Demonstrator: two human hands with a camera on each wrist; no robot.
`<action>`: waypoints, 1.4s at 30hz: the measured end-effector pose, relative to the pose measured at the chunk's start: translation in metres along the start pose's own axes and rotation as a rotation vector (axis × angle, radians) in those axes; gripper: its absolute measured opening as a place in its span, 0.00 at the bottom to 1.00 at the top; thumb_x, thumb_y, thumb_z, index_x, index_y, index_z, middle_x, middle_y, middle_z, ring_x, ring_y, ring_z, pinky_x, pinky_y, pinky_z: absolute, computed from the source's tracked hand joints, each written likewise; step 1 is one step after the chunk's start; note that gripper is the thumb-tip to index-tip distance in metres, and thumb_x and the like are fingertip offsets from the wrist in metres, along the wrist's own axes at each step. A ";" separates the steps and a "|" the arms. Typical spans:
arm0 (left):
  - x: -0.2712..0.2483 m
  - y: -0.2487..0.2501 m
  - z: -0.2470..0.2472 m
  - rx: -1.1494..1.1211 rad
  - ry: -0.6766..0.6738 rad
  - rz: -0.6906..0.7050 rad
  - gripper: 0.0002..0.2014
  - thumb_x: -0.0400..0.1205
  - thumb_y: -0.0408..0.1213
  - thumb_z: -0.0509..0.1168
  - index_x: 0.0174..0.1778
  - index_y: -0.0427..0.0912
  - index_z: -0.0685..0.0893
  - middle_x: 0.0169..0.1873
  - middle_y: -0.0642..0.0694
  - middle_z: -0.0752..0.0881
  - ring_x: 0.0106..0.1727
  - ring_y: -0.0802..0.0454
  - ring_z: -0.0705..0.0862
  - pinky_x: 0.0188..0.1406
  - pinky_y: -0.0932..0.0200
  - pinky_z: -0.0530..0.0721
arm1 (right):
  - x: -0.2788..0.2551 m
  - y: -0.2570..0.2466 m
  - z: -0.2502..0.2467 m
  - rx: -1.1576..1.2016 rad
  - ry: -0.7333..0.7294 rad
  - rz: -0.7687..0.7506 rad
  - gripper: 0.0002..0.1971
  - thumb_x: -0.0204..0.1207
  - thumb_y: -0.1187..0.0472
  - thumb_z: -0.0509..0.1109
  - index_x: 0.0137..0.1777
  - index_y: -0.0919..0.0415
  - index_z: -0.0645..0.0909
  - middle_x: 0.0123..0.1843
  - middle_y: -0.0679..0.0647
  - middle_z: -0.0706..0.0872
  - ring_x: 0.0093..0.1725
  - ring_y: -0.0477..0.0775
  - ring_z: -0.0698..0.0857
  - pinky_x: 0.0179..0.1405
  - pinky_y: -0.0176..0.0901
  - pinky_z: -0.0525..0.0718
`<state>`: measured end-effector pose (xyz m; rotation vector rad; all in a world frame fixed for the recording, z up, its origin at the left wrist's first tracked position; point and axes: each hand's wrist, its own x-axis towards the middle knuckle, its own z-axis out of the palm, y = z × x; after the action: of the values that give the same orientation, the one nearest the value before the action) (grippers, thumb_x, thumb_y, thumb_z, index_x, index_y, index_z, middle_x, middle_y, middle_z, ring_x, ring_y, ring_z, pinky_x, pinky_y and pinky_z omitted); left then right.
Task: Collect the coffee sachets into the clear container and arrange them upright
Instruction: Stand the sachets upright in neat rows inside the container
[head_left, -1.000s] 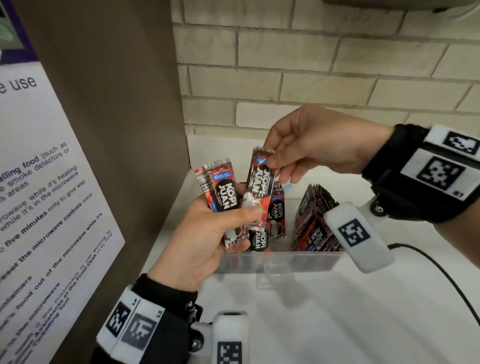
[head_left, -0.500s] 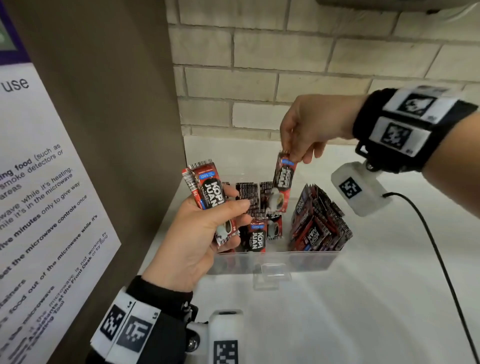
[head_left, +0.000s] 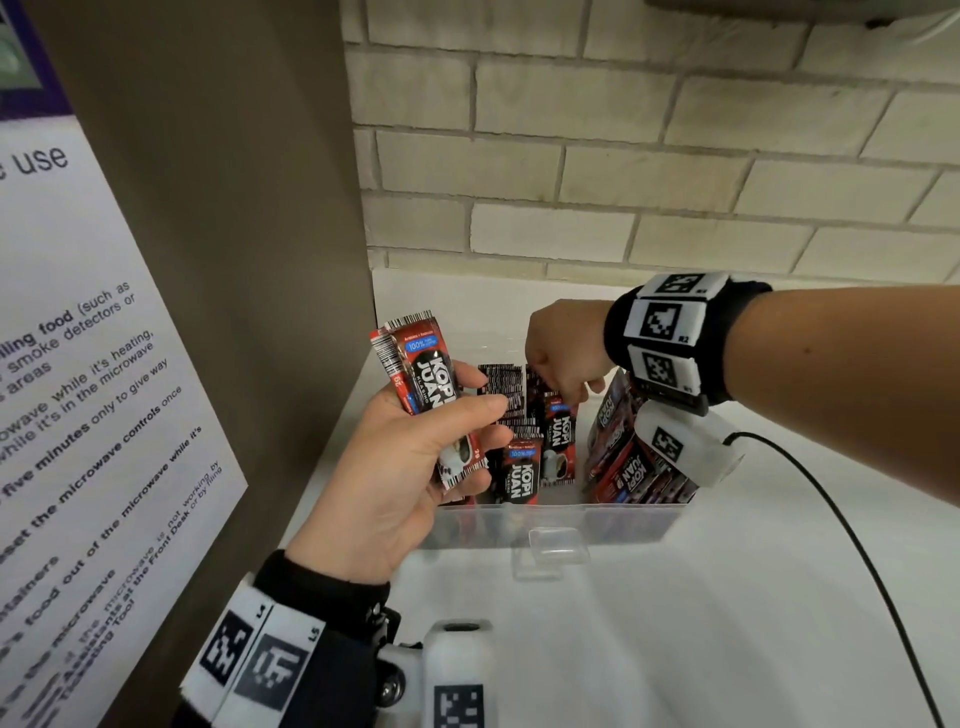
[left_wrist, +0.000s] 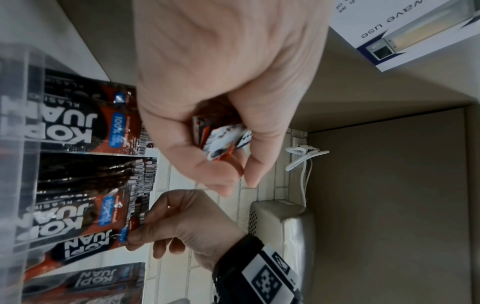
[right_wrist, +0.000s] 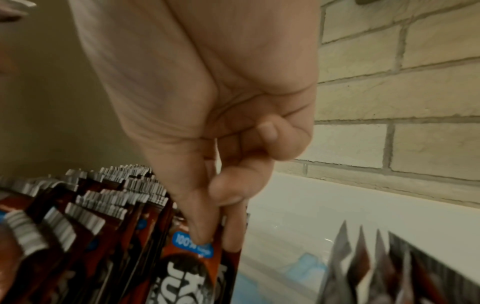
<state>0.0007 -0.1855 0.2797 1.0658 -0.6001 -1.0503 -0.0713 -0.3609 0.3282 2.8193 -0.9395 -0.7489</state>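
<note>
I am seeing my right hand (head_left: 563, 353) reaching down into the clear container (head_left: 550, 525), thumb and forefinger pinching the top edge of one coffee sachet (head_left: 558, 434) while the other fingers (right_wrist: 270, 139) are curling into the palm. That sachet is standing upright at the end of a row of upright sachets (right_wrist: 103, 205), touching its neighbour. My left hand (head_left: 395, 467) is gripping a small bundle of sachets (head_left: 423, 384) just over the container's left end, thumb lying across the front, fingers wrapping behind. The packets are glossy foil, flat and rectangular, red and black with white lettering, a blue oval label and crimped striped ends. A second group of sachets (head_left: 628, 467) is leaning at the container's right side, apart from the row. The container is a smooth transparent plastic box sitting on a white counter (head_left: 727, 623), in front of a pale brick wall (head_left: 675, 156).
</note>
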 end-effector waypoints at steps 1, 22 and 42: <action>0.000 0.000 0.000 -0.001 -0.001 -0.001 0.09 0.74 0.27 0.72 0.41 0.45 0.83 0.28 0.49 0.86 0.30 0.55 0.88 0.18 0.65 0.79 | 0.000 0.000 0.000 -0.007 0.002 0.003 0.10 0.71 0.65 0.73 0.52 0.66 0.87 0.45 0.56 0.92 0.26 0.41 0.80 0.22 0.26 0.74; -0.001 0.000 0.002 -0.005 0.022 -0.025 0.12 0.68 0.31 0.73 0.46 0.44 0.85 0.31 0.48 0.88 0.31 0.54 0.89 0.17 0.64 0.79 | -0.001 0.002 0.001 0.039 0.010 0.112 0.06 0.69 0.65 0.76 0.43 0.68 0.85 0.30 0.53 0.85 0.27 0.49 0.83 0.44 0.44 0.87; -0.005 -0.003 0.006 0.089 -0.079 -0.002 0.12 0.64 0.37 0.72 0.44 0.45 0.88 0.38 0.41 0.92 0.31 0.46 0.89 0.16 0.61 0.81 | -0.087 0.000 -0.035 0.999 0.237 -0.210 0.27 0.56 0.52 0.80 0.57 0.60 0.82 0.38 0.54 0.91 0.36 0.53 0.89 0.30 0.41 0.85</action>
<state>-0.0078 -0.1837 0.2797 1.1066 -0.7153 -1.0794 -0.1152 -0.3127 0.3961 3.7551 -1.2272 0.1492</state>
